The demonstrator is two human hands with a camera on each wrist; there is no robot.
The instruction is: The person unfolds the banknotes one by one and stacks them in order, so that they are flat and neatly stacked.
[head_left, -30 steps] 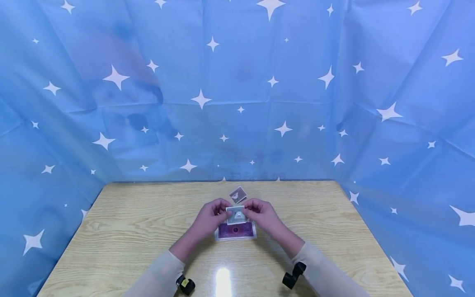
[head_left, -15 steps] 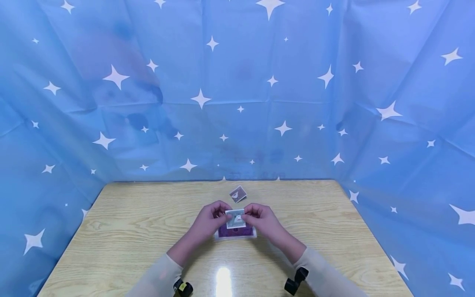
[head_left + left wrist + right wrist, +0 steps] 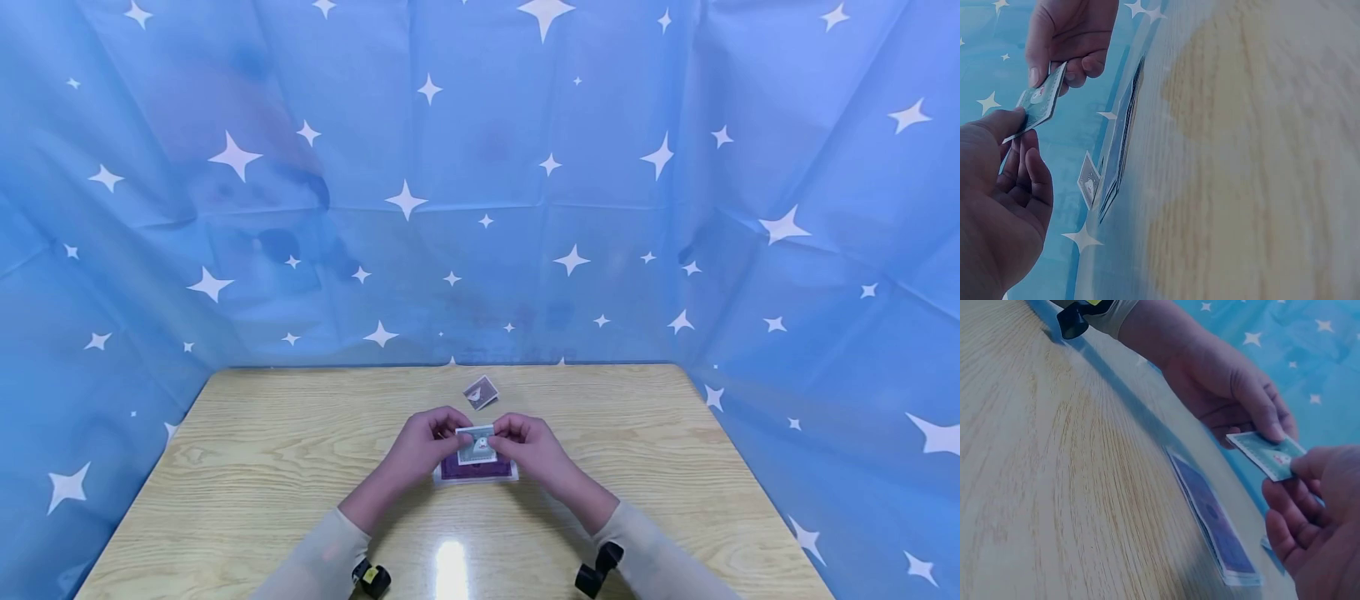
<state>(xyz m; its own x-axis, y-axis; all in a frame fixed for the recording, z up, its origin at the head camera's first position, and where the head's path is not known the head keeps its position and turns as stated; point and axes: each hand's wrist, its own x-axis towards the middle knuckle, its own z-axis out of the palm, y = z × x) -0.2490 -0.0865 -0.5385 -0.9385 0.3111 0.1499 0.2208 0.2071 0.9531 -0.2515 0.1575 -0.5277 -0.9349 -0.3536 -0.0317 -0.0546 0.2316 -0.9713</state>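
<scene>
Both hands hold one small green postage stamp [image 3: 477, 453] with a white toothed border and a pale figure on it. My left hand [image 3: 420, 443] pinches its left side between thumb and fingers; my right hand [image 3: 534, 447] does the same at the right side. In the right wrist view the stamp [image 3: 1264, 452] is raised off the table, its picture facing up. Below it lies a purple rectangular paper [image 3: 476, 473] with a white border, partly covered in the head view. From the side, that purple paper [image 3: 1213, 519] appears as a thin stack of several layers.
Beyond the hands, a small grey-brown stamp [image 3: 480, 392] with a white bird-like shape lies tilted on the wooden table [image 3: 300, 417]. A blue curtain [image 3: 480, 167] with white stars hangs behind and at both sides. Each sleeve carries a black wrist camera [image 3: 371, 577].
Both hands have come slightly nearer with the green stamp, which now covers more of the purple paper. Over the last half second they have barely moved.
</scene>
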